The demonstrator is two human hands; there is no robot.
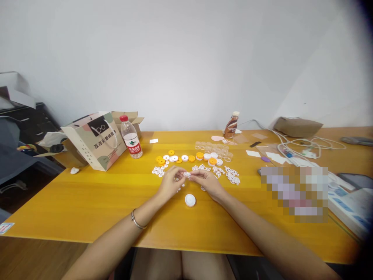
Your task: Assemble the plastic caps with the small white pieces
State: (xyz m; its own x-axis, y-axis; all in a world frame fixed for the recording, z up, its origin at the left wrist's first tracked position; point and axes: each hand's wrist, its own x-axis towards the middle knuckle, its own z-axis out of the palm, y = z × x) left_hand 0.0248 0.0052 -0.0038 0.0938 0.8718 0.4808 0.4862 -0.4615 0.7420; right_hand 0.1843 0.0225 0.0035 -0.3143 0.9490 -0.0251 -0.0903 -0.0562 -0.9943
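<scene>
Between the fingertips of my left hand (172,179) and my right hand (208,181) is a small white perforated plastic piece (187,175); both hands pinch it. Nearer to me on the table lies a round white disc (190,200). Similar white perforated pieces (232,175) lie in a loose group to the right of my hands. Small white round parts (159,171) are scattered on the left. Behind my hands runs a row of orange and white round discs (191,158). Farther back stand several clear plastic rings (214,148).
A water bottle (131,138) and a paper bag (97,142) stand at the left. A brown drink bottle (231,125) stands at the back near the wall. White cables (291,146), a brown package (297,126) and paper slips (253,154) lie on the right of the yellow table (116,210).
</scene>
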